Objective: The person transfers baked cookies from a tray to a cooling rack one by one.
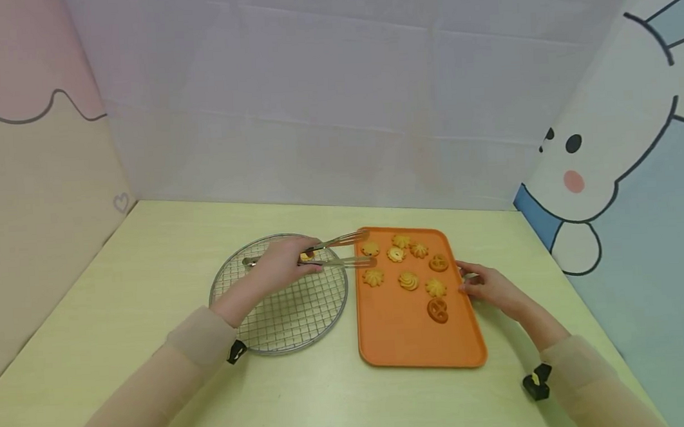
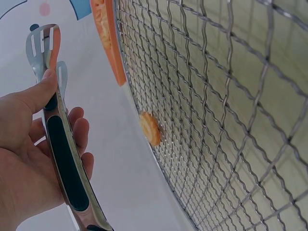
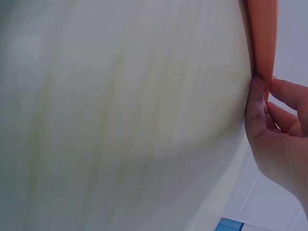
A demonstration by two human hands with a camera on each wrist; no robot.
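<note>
Pale yellow counter point(image 1: 148, 282) is carrying a round wire rack point(image 1: 289, 319) beside an orange tray point(image 1: 406, 332) of cookies point(image 1: 408, 281). Left hand point(image 1: 277, 265) is gripping metal tongs point(image 1: 344, 251) over the rack, tips reaching the tray; right hand point(image 1: 488, 286) is pinching the tray's right edge.

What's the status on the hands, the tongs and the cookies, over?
Left hand grips tongs, tips open at tray edge. One cookie on wire rack. Right hand steadies tray's right rim. Nothing in the way.
</note>
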